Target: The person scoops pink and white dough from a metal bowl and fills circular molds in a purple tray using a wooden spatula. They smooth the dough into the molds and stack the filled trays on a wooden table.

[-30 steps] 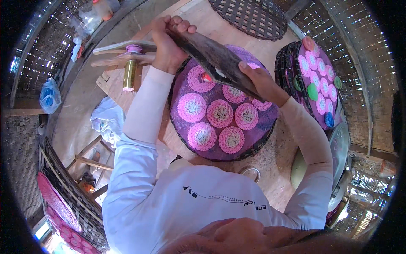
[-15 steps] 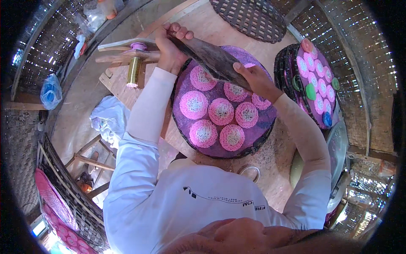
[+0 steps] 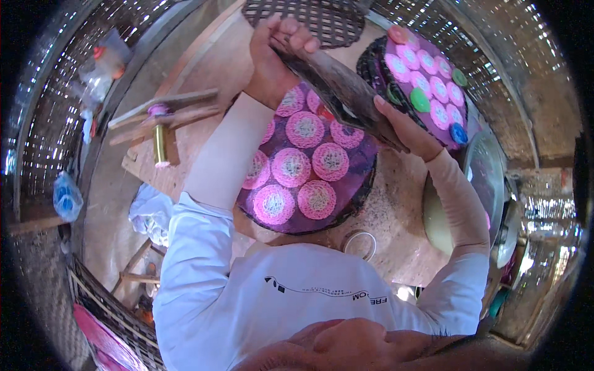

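I hold a dark, worn wooden board point(image 3: 346, 83) slantwise above a round tray point(image 3: 354, 188) covered in purple cloth. My left hand point(image 3: 277, 62) is closed round the board's upper left end. At its lower right end my right hand point(image 3: 409, 128) grips the edge, thumb on top. Pink rounds of lacy strands with white centres point(image 3: 273, 204) lie in rows on the tray. Part of a small red thing point(image 3: 325, 112) shows among them. The board and my left arm hide the tray's far and left parts.
A wooden hand press with a brass cylinder point(image 3: 161, 145) rests at the table's left. A stack of round trays point(image 3: 427, 86) with similar rounds stands far right, beside a large metal lid point(image 3: 486, 179). A woven lattice tray point(image 3: 309, 21) lies at the back. A clear ring-shaped container point(image 3: 359, 245) sits nearby.
The view has shifted, so the table things appear further left. Both hands have carried the board rightward across the tray, its lower end now past the tray's right edge. The red thing has come into sight.
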The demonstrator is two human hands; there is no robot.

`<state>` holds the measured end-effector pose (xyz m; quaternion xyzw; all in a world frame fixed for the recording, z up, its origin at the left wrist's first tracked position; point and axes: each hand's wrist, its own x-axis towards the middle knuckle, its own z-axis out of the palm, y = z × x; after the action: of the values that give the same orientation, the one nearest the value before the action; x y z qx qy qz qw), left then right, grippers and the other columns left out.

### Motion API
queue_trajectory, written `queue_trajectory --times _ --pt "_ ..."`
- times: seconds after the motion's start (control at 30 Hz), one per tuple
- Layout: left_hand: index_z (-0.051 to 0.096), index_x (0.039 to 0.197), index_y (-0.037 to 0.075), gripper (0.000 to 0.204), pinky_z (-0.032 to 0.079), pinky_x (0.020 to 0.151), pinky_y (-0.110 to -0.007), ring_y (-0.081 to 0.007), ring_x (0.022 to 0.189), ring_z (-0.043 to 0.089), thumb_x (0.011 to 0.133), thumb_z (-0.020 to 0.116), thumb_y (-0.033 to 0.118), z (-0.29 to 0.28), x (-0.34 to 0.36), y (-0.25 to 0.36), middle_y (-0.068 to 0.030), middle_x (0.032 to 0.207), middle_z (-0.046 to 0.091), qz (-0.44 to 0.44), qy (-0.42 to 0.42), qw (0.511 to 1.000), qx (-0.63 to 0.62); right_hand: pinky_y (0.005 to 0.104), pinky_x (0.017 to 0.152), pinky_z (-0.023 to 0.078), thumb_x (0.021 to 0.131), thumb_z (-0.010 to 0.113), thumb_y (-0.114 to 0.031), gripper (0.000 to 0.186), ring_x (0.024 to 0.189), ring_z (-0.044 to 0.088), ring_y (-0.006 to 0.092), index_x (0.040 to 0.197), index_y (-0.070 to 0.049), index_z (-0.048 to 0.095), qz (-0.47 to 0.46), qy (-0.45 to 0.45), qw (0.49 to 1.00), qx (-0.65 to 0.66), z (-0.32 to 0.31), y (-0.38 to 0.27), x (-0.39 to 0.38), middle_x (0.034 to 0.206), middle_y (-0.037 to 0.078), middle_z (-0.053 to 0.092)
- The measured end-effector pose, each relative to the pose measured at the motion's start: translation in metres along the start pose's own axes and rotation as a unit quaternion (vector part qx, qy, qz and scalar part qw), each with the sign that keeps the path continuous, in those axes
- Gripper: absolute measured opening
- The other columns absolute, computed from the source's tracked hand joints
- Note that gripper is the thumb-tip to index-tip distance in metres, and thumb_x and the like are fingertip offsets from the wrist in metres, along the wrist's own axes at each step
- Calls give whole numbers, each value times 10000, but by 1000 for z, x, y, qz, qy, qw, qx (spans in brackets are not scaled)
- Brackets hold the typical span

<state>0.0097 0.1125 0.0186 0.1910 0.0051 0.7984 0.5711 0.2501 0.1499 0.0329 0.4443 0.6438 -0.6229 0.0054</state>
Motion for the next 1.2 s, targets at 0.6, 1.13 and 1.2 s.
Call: queue_trajectory --times 0.6,1.13,1.2 --pt "365 558 141 277 356 511 -296 -128 454 352 802 430 255 -70 22 -81 21 474 327 -102 93 990 -35 300 499 388 793 404 -671 744 494 468 157 609 17 618 53 179 975 -118 -25 70 -7 495 50 477" --pt "515 741 112 304 412 641 -335 -222 628 488 828 459 398 -60 30 -68 -24 554 461 -154 -73 985 -36 349 461 369 832 392 -616 716 447 460 156 541 26 515 -88 267 930 -234 -29 68 -2 481 69 466" --pt "489 992 62 462 423 758 -382 -263 825 512 822 446 489 -10 18 -54 -77 743 541 -150 -22 988 -14 354 523 405 819 408 -624 716 508 501 185 608 41 564 -81 257 951 -154 -27 64 -8 516 78 498"
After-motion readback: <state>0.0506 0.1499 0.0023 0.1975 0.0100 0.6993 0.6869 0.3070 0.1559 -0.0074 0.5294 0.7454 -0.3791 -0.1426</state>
